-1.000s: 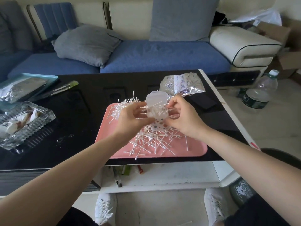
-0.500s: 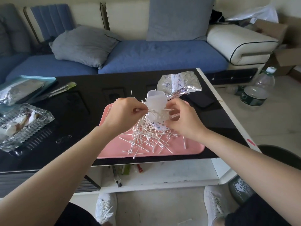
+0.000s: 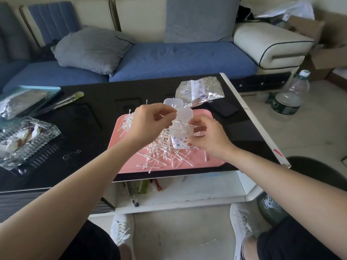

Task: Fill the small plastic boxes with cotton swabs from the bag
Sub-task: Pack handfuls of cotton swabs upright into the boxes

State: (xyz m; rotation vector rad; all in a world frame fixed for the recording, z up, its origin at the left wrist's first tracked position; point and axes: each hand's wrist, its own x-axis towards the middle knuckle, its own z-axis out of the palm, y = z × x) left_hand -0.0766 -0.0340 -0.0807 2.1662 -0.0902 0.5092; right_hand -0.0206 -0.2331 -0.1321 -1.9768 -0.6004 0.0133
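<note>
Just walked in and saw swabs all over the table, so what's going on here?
A person is filling a small plastic box with cotton swabs. The right hand holds the open box over the pink tray, while the left hand pinches a few swabs at its mouth. Most swabs lie in a loose pile on the tray. The foil bag lies behind it on the black table.
</note>
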